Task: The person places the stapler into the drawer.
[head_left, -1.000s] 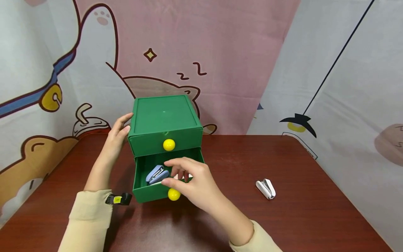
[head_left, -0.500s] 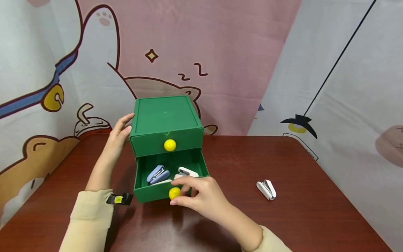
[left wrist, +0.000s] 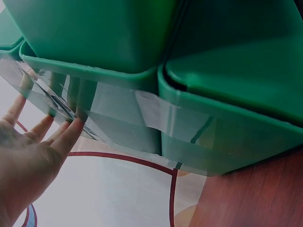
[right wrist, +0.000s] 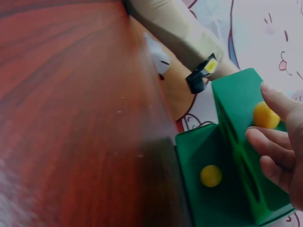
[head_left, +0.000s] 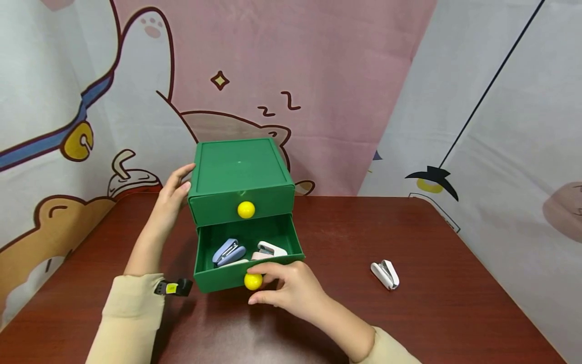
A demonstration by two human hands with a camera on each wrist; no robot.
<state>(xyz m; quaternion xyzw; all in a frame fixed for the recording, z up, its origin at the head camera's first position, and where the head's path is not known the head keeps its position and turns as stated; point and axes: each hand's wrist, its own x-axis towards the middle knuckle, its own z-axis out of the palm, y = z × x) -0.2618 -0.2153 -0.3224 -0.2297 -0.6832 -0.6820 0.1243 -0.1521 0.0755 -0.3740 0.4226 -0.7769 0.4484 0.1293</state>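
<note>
A green two-drawer box (head_left: 238, 164) stands on the table, its lower drawer (head_left: 223, 279) pulled out. My left hand (head_left: 173, 194) rests against the box's left side, fingers extended in the left wrist view. At the lower drawer's yellow knob (head_left: 253, 281), my right hand (head_left: 295, 293) has its index finger at the knob's top and the thumb below, with a gap. The right wrist view shows a yellow knob (right wrist: 266, 115) between spread digits. Inside the drawer lie a blue mini stapler (head_left: 229, 253) and a white stapler (head_left: 272, 248); a pale item (head_left: 234, 263) is partly hidden by the drawer front.
Another white stapler (head_left: 384, 274) lies on the brown table (head_left: 345, 227) to the right. The upper drawer (head_left: 213, 208) is closed. A cartoon-printed curtain (head_left: 336, 101) hangs behind the table. A black strap (head_left: 175, 288) is on the left wrist.
My right hand has come out from over the drawer and moved down to the knob, revealing the white stapler inside. My left hand and the drawer have stayed in place.
</note>
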